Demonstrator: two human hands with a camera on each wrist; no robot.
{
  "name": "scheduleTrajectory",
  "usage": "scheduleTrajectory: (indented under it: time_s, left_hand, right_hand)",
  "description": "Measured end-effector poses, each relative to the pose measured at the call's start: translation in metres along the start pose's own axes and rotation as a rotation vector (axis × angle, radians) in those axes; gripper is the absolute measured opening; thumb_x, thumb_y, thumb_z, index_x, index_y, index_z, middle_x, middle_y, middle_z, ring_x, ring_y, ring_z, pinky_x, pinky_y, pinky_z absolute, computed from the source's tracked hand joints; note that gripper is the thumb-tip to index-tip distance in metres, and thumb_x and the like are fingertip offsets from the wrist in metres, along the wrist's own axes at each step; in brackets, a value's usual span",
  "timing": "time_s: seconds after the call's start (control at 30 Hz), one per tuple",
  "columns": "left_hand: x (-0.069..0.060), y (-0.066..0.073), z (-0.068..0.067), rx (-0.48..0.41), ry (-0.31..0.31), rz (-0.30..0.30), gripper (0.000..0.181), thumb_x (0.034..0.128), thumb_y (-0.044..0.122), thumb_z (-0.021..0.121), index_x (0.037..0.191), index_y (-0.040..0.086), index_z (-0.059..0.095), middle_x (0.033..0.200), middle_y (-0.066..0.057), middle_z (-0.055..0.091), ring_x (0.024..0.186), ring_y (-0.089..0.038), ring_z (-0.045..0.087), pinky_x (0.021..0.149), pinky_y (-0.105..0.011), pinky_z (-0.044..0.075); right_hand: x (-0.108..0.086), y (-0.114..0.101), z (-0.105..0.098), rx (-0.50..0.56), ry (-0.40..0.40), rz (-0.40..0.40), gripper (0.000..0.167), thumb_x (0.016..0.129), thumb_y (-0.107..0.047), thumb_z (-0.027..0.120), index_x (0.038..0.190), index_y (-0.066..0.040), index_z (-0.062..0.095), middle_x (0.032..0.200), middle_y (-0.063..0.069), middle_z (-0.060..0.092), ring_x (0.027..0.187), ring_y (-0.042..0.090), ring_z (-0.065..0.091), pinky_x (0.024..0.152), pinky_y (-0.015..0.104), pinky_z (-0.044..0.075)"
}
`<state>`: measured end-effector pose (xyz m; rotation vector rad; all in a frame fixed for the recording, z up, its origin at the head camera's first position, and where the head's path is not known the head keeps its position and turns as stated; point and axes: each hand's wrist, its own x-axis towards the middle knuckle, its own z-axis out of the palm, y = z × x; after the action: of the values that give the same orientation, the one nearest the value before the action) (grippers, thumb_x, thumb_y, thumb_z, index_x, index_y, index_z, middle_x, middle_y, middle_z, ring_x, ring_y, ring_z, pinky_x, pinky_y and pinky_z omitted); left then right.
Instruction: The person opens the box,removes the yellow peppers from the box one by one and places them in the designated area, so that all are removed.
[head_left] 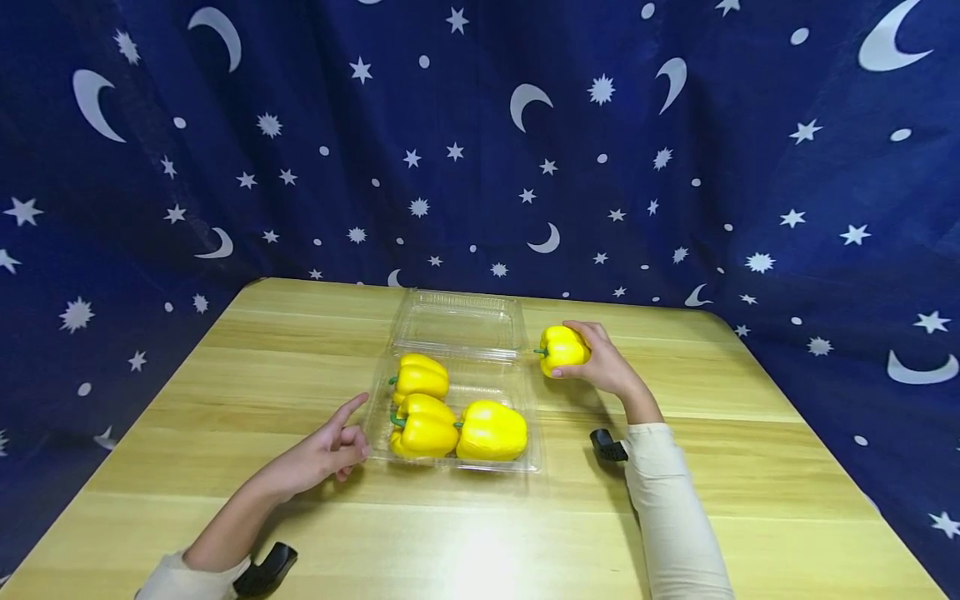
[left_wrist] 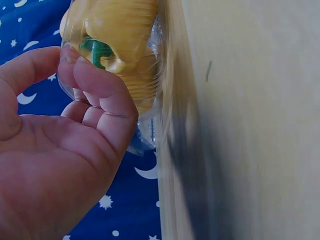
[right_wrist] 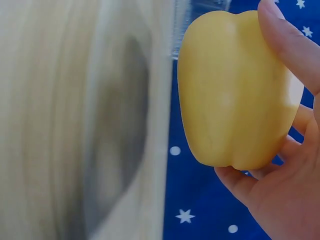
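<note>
In the head view, my right hand (head_left: 607,367) holds a yellow pepper (head_left: 564,350) with a green stem, to the right of the clear container. Thumb and fingers lie round this pepper (right_wrist: 235,90) in the right wrist view. The hinged container (head_left: 528,454) has its lid (head_left: 461,321) folded back, and three yellow peppers lie inside: rear left (head_left: 422,377), front left (head_left: 423,429) and front right (head_left: 491,431). My left hand (head_left: 322,458) is beside the container's left wall, index finger extended, other fingers bent. Fingertips overlap the wall in the left wrist view; contact is unclear.
The container stands on a light wooden table (head_left: 225,450). A dark blue curtain (head_left: 480,192) with white moons and stars surrounds the table's back and sides. Black devices sit at the left wrist (head_left: 266,571) and right wrist (head_left: 607,446).
</note>
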<state>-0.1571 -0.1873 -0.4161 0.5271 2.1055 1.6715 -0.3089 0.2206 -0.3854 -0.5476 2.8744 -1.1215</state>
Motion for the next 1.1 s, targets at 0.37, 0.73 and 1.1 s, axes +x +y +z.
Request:
scheduleTrajectory:
  time_s: [0.37,0.73,1.1]
  left_hand:
    - [0.002,0.001,0.003,-0.002,-0.001,0.009,0.080,0.0936,0.014,0.048,0.144,0.005,-0.013,0.081,-0.008,0.048,0.064,-0.009,0.042,0.057,-0.024,0.041]
    - [0.000,-0.004,0.002,-0.001,0.015,-0.012,0.078,0.0941,0.015,0.047,0.144,0.006,-0.012,0.083,-0.009,0.048,0.066,-0.007,0.043,0.059,-0.024,0.042]
    - [0.001,-0.005,0.003,-0.008,0.005,0.002,0.079,0.0935,0.014,0.048,0.144,0.007,-0.012,0.083,-0.010,0.049,0.065,-0.008,0.043,0.058,-0.024,0.042]
  right_hand:
    - [0.002,0.011,0.005,0.002,-0.013,0.027,0.087,0.069,-0.025,0.079,0.140,-0.007,0.032,0.135,0.021,0.030,0.121,0.038,0.036,0.101,0.054,0.030]
    - [0.004,0.008,0.015,-0.020,-0.045,0.045,0.088,0.070,-0.028,0.078,0.141,-0.005,0.031,0.135,0.021,0.030,0.120,0.038,0.038,0.101,0.053,0.031]
    - [0.002,0.008,0.018,-0.030,-0.043,0.051,0.089,0.071,-0.029,0.078,0.141,-0.006,0.030,0.134,0.020,0.032,0.117,0.037,0.041,0.098,0.052,0.034]
